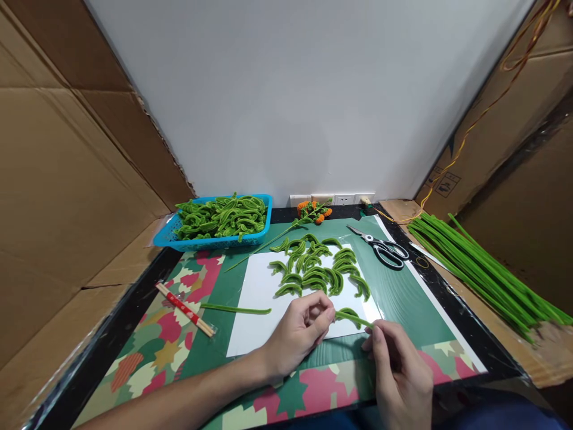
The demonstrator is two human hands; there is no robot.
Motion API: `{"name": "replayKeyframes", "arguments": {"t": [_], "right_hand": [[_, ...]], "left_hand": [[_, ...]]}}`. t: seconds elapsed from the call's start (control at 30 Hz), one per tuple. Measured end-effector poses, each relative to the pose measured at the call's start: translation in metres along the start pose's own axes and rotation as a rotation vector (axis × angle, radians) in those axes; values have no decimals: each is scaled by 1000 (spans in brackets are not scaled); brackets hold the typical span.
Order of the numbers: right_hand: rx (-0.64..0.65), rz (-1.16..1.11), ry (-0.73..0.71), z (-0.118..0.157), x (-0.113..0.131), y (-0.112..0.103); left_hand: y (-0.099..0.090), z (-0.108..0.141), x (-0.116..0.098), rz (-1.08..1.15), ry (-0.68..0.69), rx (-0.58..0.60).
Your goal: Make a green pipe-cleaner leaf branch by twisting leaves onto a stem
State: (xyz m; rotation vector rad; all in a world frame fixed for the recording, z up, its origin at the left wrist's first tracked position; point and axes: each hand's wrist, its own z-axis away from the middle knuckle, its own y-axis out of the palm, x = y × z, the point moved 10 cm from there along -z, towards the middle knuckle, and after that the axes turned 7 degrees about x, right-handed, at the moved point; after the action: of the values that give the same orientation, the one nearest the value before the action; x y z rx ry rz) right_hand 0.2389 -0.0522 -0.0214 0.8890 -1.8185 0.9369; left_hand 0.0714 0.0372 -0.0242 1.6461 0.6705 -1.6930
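A green pipe cleaner point(353, 318) is stretched between my two hands, just above the near right part of a white paper sheet point(255, 334). My left hand point(302, 325) pinches one end between thumb and fingers. At the other end, my right hand point(400, 364) is closed on it with thumb and fingertips. Beyond my hands, several curved green pipe-cleaner leaves point(316, 275) lie in loose rows on the paper. A straight green pipe cleaner point(237, 309) lies to the left, partly on the sheet.
A blue basket point(219, 242) heaped with green pieces stands back left. Wrapped chopsticks point(185, 309) lie at left. Orange flowers on a green stem point(313, 210) rest at the back, black-handled scissors point(380, 246) to the right. Long green stems point(487, 269) lie far right, by cardboard.
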Motion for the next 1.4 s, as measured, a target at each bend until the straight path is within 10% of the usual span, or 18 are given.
{"name": "replayKeyframes", "arguments": {"t": [0.4, 0.9, 1.4], "right_hand": [[57, 28, 126, -1, -12, 7], [286, -484, 318, -3, -53, 17], [170, -304, 296, -3, -40, 7]], "left_hand": [[1, 0, 1, -33, 8, 18], [24, 6, 14, 56, -112, 260], [13, 1, 5, -89, -63, 107]]}}
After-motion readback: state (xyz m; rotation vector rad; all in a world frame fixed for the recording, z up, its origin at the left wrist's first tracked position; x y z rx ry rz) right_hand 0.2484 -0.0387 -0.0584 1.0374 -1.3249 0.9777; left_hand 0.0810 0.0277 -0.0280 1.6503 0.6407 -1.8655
